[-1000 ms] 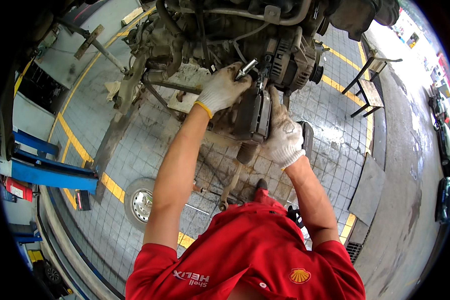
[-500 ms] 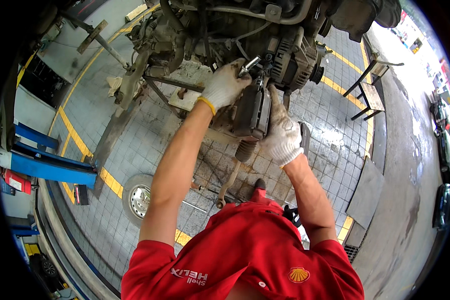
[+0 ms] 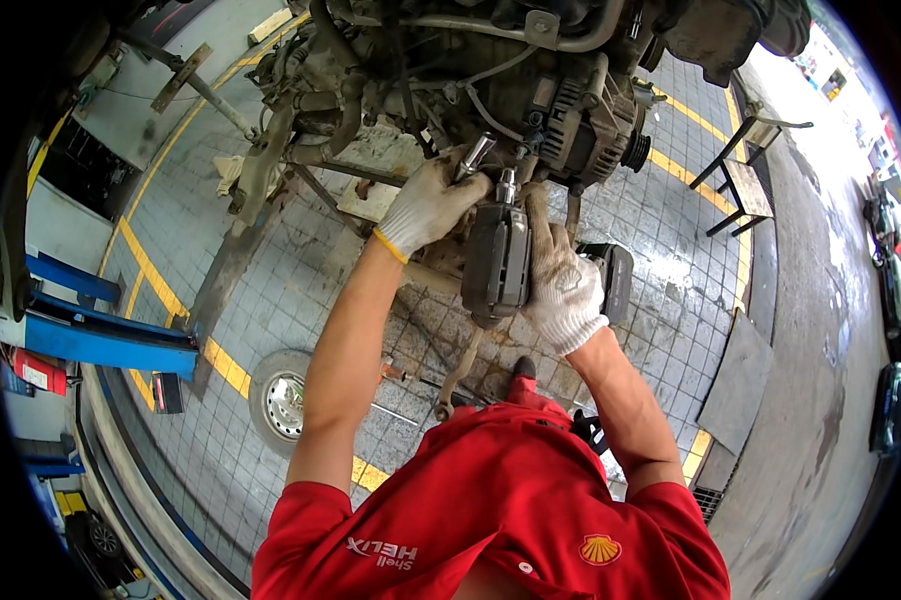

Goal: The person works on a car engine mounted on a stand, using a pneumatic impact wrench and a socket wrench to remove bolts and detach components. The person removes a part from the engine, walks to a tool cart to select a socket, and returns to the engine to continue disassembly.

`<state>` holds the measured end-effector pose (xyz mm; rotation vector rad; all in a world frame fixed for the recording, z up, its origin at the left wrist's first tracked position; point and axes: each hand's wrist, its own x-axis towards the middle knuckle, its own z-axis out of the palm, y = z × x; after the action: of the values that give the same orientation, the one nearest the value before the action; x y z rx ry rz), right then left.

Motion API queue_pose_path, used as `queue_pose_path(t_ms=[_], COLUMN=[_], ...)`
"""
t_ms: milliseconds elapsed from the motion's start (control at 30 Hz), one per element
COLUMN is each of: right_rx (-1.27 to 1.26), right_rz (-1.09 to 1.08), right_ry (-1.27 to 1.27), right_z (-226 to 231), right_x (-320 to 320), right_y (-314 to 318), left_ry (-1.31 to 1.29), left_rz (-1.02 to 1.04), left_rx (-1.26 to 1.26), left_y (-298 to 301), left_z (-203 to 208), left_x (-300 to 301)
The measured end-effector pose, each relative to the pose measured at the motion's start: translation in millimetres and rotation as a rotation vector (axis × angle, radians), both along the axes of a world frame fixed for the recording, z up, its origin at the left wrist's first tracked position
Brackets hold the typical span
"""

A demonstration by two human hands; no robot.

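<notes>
White knit work gloves cover both hands, which are raised to the underside of an engine assembly. Left hand: fingers curled closed around the bright metal socket extension, which angles up toward the engine beside the alternator. The wrap is tight — no gap shows between fingers and shaft. Right hand: closed around the body of a dark cordless impact wrench, palm against its right side, index finger extended upward along the housing. The wrench stands nearly upright, its metal drive end pointing up just beside the left hand's fingertips; whether the drive end and the extension are coupled cannot be told. The tool's battery block projects to the right, behind the right hand. Below, on the tiled floor — a loose wheel lies flat, well apart from both hands.
</notes>
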<state>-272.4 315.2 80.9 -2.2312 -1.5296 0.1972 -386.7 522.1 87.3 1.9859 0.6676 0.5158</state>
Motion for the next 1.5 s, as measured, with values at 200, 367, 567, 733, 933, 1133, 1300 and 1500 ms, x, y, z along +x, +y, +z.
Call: queue_pose_path(t_ms=[200,367,567,733,933,1133,1300,1500], right_rx=[0.035,0.290,0.381,0.374,0.297,0.272,0.344,0.275], right_rz=[0.116,0.222,0.294,0.290,0.268,0.266,0.295,0.421], right_ry=[-0.147,-0.228,-0.264,-0.237,-0.175,-0.163,-0.155,-0.110], right_z=[-12.0,-18.1,-23.9,-30.9,-42.7,-44.1,-41.2,-20.7], right_x=[0.5,1.6,4.1,2.0,-3.0,-12.0,-13.4,-17.8], right_y=[-19.4,-21.9,-28.7,-51.6,-83.6,-92.1,-95.1,-96.6], left_ry=[-0.213,-0.361,-0.396,-0.814,-0.842,-0.660,-0.437,-0.088], left_rz=[0.043,0.062,0.166,0.484,0.600,0.675,0.306,-0.151], left_rx=[-0.272,-0.452,-0.707,-1.041,-1.220,-1.083,-0.760,-0.497], left_y=[-40.5,-55.5,-48.0,-35.4,-41.1,-78.9,-118.2,-114.1], left_z=[-3.3,-20.3,-37.0,-70.5,-124.2,-130.6,-81.9,-15.9], left_x=[-29.8,-42.0,-58.1,-77.8,-100.0,-103.5,-106.2,-99.8])
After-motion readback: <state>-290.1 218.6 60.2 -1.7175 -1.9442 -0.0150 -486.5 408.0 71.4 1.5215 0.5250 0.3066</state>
